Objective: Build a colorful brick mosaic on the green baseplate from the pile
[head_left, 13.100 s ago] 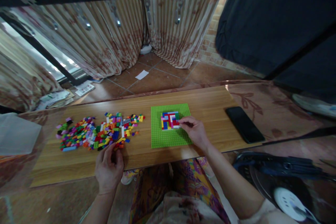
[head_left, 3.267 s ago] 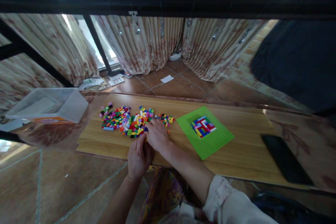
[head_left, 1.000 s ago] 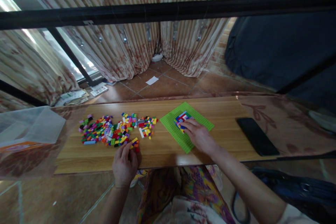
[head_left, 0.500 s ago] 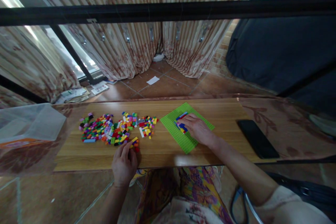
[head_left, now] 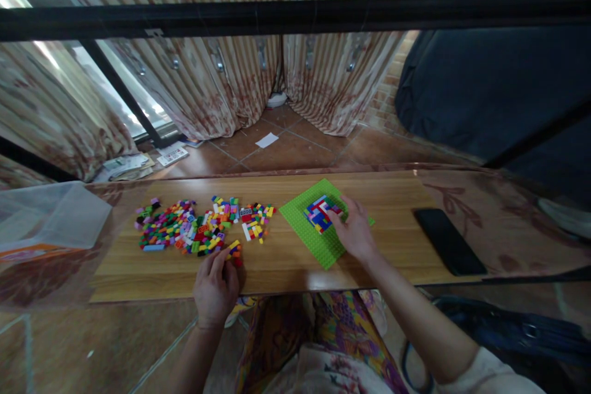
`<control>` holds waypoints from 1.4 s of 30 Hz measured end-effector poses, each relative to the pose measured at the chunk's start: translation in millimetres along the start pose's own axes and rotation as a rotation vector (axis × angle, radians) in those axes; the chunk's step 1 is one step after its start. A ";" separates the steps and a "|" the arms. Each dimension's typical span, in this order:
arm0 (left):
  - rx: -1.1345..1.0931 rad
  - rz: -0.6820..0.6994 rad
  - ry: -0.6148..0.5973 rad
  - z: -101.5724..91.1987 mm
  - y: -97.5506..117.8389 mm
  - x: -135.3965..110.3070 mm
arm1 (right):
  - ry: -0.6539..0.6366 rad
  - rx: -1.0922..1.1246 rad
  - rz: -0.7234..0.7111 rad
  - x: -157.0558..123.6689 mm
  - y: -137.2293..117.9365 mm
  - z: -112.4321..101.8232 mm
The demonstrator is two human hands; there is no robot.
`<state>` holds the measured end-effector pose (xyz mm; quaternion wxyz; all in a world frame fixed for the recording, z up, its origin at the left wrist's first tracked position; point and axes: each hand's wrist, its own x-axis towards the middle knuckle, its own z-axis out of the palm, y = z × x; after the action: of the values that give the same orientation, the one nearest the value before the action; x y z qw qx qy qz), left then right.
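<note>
Wooden board (head_left: pixel 277 274) bears green baseplate (head_left: pixel 300 228) lying diamond-wise, corner nearest.

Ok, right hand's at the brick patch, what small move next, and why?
Probably have the left hand pinch the loose brick at its fingers; the right hand rests by the brick patch on the green baseplate, no brick visible in it.

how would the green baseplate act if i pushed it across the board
The green baseplate looks thin and flat, so it would probably slide rather than tip on the smooth wooden board. It is likely fairly stiff and light for its size. The brick patch pressed onto it should ride along.
</note>
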<state>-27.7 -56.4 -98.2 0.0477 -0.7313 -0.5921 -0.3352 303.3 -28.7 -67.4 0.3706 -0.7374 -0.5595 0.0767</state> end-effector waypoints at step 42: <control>-0.017 -0.045 -0.024 3.4 -3.1 -0.7 | -0.158 -0.101 0.324 16.3 -18.1 16.8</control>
<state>-29.1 -54.5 -102.2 0.0268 -0.7221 -0.6062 -0.3324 286.4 -4.8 -63.0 0.2709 -0.8271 -0.4641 0.1646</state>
